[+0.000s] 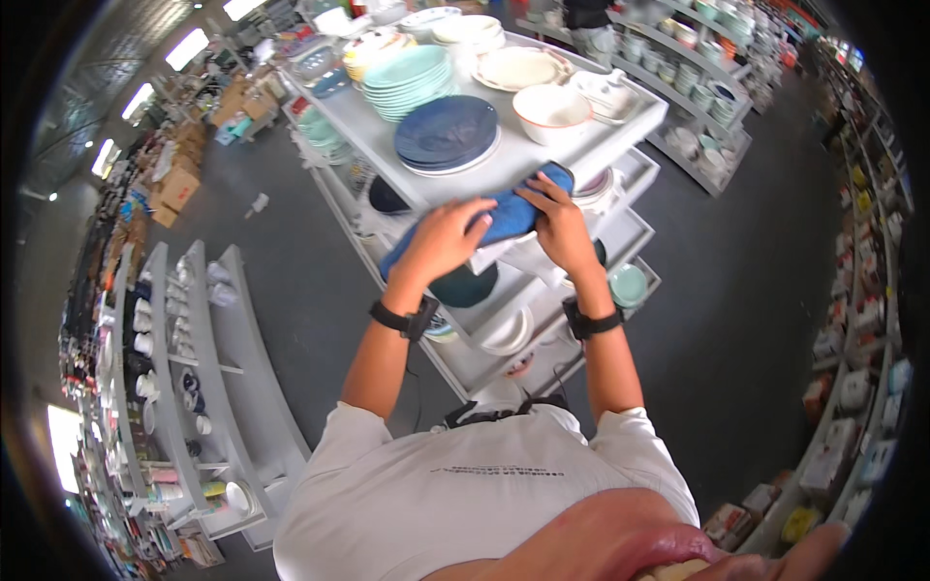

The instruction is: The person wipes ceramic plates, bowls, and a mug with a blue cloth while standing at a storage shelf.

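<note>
A long blue cloth (506,219) with a darker edge lies slantwise along the near edge of the white shelf unit's top (581,155). My left hand (446,237) is on its left part, fingers bent over it and thumb apart. At its right end, the fingers of my right hand (560,221) curl over the cloth. The undersides of both hands are hidden. Just beyond the cloth sits a stack of dark blue plates (446,131) with white ones beneath. To its right stands a white bowl with an orange rim (552,111).
Mint-green plates (407,77) and an oval cream platter (523,68) stand farther back on the top. Lower shelves hold more dishes, including a mint bowl (629,285). Grey racks (242,358) stand at left, stocked shelves (852,310) at right. Another person (589,34) stands at the back.
</note>
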Demonstrator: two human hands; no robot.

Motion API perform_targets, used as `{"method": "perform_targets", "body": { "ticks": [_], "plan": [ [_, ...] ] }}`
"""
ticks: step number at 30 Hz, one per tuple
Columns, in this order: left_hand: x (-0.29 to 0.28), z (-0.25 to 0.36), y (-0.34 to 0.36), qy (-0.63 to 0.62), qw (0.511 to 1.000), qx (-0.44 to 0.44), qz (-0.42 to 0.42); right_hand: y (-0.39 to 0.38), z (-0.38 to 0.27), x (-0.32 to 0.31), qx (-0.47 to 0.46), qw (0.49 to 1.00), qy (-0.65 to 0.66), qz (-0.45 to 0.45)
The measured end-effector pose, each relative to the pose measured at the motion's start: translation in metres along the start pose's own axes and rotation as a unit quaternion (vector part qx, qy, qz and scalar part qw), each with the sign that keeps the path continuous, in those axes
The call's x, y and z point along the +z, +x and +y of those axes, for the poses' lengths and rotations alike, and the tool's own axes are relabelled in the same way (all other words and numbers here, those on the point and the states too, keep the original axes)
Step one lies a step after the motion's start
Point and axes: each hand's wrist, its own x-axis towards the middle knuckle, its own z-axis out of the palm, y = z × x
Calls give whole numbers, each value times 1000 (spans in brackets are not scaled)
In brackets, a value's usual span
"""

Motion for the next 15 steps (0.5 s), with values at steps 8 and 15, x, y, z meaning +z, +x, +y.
{"method": "perform_targets", "body": {
  "ticks": [8, 15],
  "plan": [
    [5, 30, -52, -2, 989, 143, 25, -40, -52, -2, 58, 991, -64, -106],
    [-164, 142, -95, -154, 752, 363, 528, -3, -44, -16, 121, 961, -197, -152]
  ]
}}
